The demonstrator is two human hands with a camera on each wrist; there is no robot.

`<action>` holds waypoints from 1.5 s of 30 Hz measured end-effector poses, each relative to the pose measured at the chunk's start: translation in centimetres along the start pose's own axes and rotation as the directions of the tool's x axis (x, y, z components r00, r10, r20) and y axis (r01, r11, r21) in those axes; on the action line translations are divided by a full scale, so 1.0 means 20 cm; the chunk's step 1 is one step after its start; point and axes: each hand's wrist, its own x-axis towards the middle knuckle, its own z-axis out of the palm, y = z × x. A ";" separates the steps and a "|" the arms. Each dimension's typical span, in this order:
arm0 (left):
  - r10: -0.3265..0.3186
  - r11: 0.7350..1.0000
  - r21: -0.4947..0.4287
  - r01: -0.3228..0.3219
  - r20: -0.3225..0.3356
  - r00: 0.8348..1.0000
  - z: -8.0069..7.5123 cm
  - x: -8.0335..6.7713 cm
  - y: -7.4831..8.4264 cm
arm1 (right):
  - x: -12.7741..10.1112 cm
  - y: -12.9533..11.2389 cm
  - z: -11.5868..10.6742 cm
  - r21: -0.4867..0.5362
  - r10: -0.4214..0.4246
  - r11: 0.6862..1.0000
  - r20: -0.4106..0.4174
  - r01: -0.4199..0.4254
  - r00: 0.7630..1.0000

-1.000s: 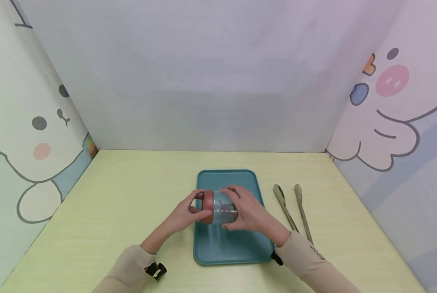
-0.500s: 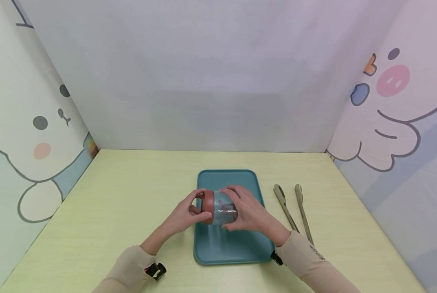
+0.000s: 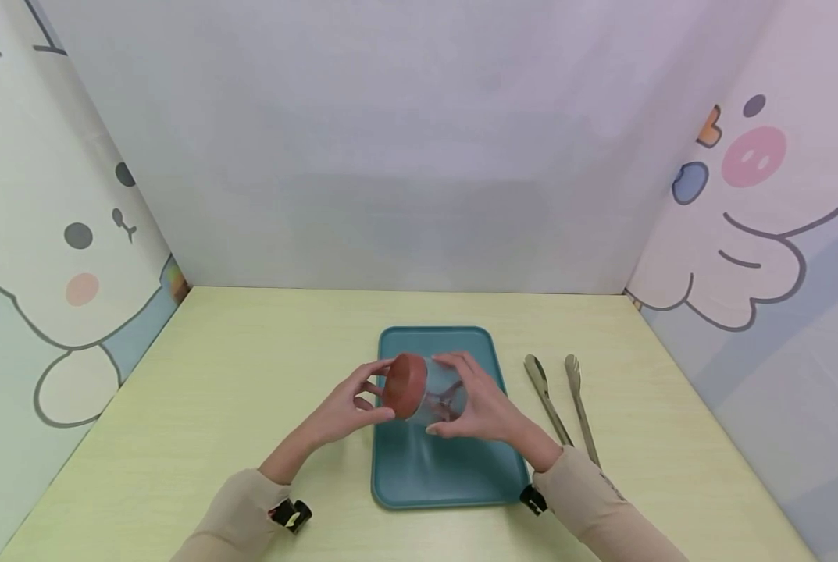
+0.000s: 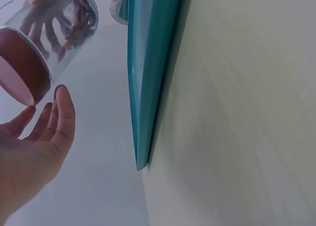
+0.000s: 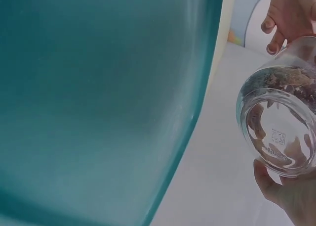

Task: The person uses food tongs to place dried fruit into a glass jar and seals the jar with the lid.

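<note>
A clear jar with a reddish-brown lid is held tilted above the blue-green tray. My right hand grips the glass body from the right, with thumb and fingers on opposite sides. Dark, irregular pieces lie inside, showing through the glass in the right wrist view, where the jar's base faces the camera. On the lid side, my left hand has its fingers spread loosely around the lid. In the left wrist view one fingertip meets the lid's edge while the other fingers stand apart from it.
To the right of the tray, a metal spoon and a fork lie on the pale wooden table. Cloth walls with cartoon animals enclose the table at the back and sides.
The jar has turned from lying sideways to a tilt that shows more of the lid's top. My left hand's fingers have loosened from the lid and shifted slightly left.
</note>
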 end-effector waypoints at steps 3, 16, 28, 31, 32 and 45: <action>0.026 1.000 0.005 -0.026 0.012 1.000 -0.01 0.00 -0.02 | -0.01 0.00 0.00 0.044 0.003 0.999 -0.024 -0.002 1.000; 0.121 0.993 -0.011 -0.121 0.036 0.992 -0.01 0.03 -0.22 | 0.01 -0.14 -0.04 0.238 0.008 0.971 -0.050 0.004 0.999; 0.161 0.982 -0.099 -0.158 0.030 0.986 0.01 0.03 -0.20 | 0.00 -0.16 -0.04 0.278 0.075 0.958 -0.019 -0.067 0.997; 0.145 0.975 -0.178 -0.134 0.048 0.988 0.01 0.03 -0.18 | 0.00 -0.17 -0.04 0.264 0.092 0.961 -0.009 -0.086 0.996; 0.140 0.972 -0.200 -0.127 0.053 0.989 0.02 0.04 -0.17 | 0.00 -0.17 -0.04 0.260 0.091 0.962 -0.009 -0.085 0.996; 0.157 0.963 -0.225 -0.151 0.011 0.987 0.02 0.05 -0.12 | 0.00 -0.16 -0.04 0.342 0.033 0.939 0.007 -0.034 0.999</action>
